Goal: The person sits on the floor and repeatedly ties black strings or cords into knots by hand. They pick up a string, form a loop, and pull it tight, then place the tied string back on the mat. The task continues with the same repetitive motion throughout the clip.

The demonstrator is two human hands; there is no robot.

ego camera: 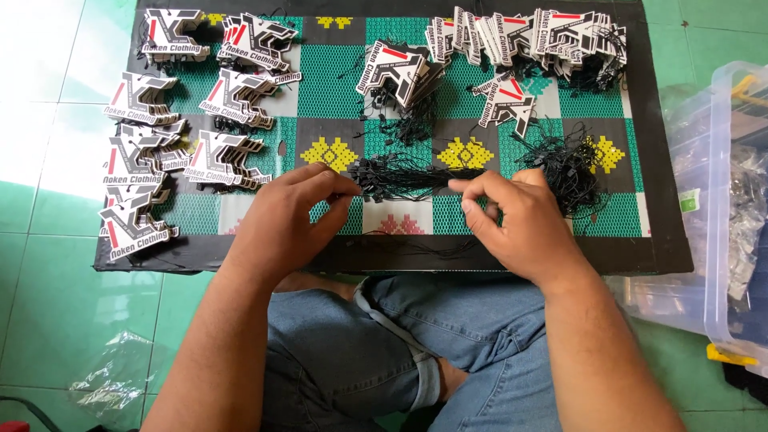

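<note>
A bundle of thin black tag strings (400,176) lies across a green, grey and yellow patterned mat (328,76). My left hand (292,216) pinches the bundle's left end between thumb and fingers. My right hand (516,220) pinches strands at its right end. A looser tangle of black strings (572,172) sits just beyond my right hand. Stacks of white, black and red card hang tags (232,96) lie at the left of the mat, and more hang tags (528,36) are piled along the top right.
A clear plastic storage bin (724,200) with bagged items stands on the right. A crumpled clear plastic bag (108,384) lies on the green tiled floor at lower left. My crossed legs in jeans (384,344) are below the mat.
</note>
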